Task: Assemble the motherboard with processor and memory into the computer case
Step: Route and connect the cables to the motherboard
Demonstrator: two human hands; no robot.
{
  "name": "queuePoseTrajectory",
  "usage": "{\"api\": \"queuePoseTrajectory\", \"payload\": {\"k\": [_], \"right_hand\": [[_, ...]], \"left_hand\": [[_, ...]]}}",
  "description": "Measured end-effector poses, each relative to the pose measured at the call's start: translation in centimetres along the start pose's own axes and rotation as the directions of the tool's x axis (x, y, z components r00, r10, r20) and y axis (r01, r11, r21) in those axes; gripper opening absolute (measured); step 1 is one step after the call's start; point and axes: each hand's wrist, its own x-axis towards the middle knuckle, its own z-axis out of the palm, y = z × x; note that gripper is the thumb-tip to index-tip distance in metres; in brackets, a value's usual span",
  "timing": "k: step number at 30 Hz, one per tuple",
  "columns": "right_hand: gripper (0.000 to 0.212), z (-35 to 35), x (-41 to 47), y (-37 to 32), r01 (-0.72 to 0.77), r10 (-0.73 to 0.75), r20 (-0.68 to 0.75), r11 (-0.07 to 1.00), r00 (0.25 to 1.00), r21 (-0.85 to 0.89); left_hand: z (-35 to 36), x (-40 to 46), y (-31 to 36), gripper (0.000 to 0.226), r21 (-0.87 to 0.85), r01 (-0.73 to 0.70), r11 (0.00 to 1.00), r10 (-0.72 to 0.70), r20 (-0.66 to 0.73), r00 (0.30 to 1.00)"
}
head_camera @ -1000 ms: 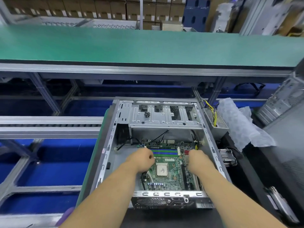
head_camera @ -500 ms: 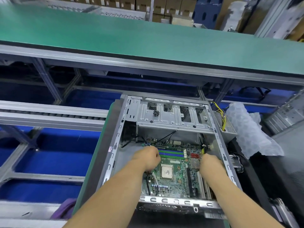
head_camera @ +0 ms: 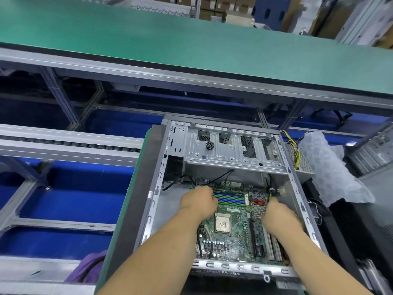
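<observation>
Motherboard (head_camera: 234,237) lies flat inside the open computer case (head_camera: 295,188), both hands on it. Left hand (head_camera: 198,202) curls at its left edge, right hand (head_camera: 276,218) at its right; fingertips are hidden, so neither grip is certain. Bubble wrap (head_camera: 331,173) sits right of the case; black cables cross the board's far edge.

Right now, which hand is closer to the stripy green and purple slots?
The left hand. Its knuckles sit right beside the green and purple memory slots, while the right hand is further off, past the red connectors.
</observation>
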Motion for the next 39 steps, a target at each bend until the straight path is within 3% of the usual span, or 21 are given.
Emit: {"api": "queuePoseTrajectory", "payload": {"k": [4, 7, 9, 13, 15, 18, 23, 27, 31, 33, 37, 39], "right_hand": [[0.034, -0.2, 0.2, -0.3, 0.071, -0.079, 0.093, 0.994, 0.993, 0.088], [0.044, -0.2, 0.1, -0.5, 0.05, -0.067, 0.104, 0.986, 0.992, 0.157], [0.042, -0.1, 0.0, -0.4, 0.04, -0.047, 0.05, 0.99, 0.998, 0.133], [0.017, -0.9, -0.1, -0.4, 0.027, -0.027, -0.141, 1.0, 0.99, 0.001], [0.012, -1.0, -0.3, -0.6, 0.113, -0.116, -0.059, 0.992, 0.991, -0.057], [0.005, -0.4, -0.8, -1.0, 0.339, -0.339, 0.041, 0.941, 0.94, 0.011], [0.013, -0.8, 0.1, -2.1, 0.437, -0.427, -0.09, 0.882, 0.9, 0.178], [0.037, -2.0, 1.2, -5.9, 0.425, -0.455, -0.049, 0.783, 0.889, 0.454], [0.05, -1.4, 1.8, -10.6, 0.42, -0.438, 0.031, 0.878, 0.898, 0.231], [0.045, -1.0, 2.2, -12.1, 0.337, -0.376, 0.062, 0.883, 0.925, 0.326], [0.035, -0.5, 2.8, -12.4, 0.227, -0.352, 0.083, 0.747, 0.932, 0.625], [0.022, -0.5, 2.7, -11.9, 0.154, -0.317, 0.023, 0.521, 0.948, 0.839]], "left_hand": [[-0.1, 0.1, -0.3, 0.027, -0.05, 0.063, 0.997, -0.065, -0.053, 0.996], [-0.5, 0.3, -0.9, 0.024, -0.134, 0.127, 0.983, -0.142, -0.112, 0.983], [-0.6, 0.3, -1.4, 0.026, -0.188, 0.176, 0.966, -0.201, -0.127, 0.971], [-0.6, -0.2, -2.9, 0.027, -0.189, 0.293, 0.937, -0.318, -0.119, 0.94], [-0.7, -0.6, -3.4, 0.022, -0.151, 0.337, 0.929, -0.353, -0.089, 0.932], [-0.8, -1.4, -3.9, 0.023, -0.109, 0.38, 0.918, -0.389, -0.082, 0.917], [-1.0, -2.4, -3.8, 0.029, -0.008, 0.416, 0.909, -0.415, -0.076, 0.907], [-0.9, -2.3, -3.5, 0.031, -0.032, 0.409, 0.912, -0.41, -0.054, 0.91], [-1.1, -1.6, -3.4, 0.031, -0.249, 0.387, 0.888, -0.413, -0.064, 0.908], [-1.1, -1.4, -3.1, 0.032, -0.295, 0.328, 0.897, -0.365, -0.078, 0.928], [-0.5, -0.9, -2.7, 0.043, -0.239, 0.205, 0.949, -0.234, -0.099, 0.967], [-0.2, -0.3, -2.8, 0.053, -0.213, 0.196, 0.957, -0.217, -0.08, 0.973]]}}
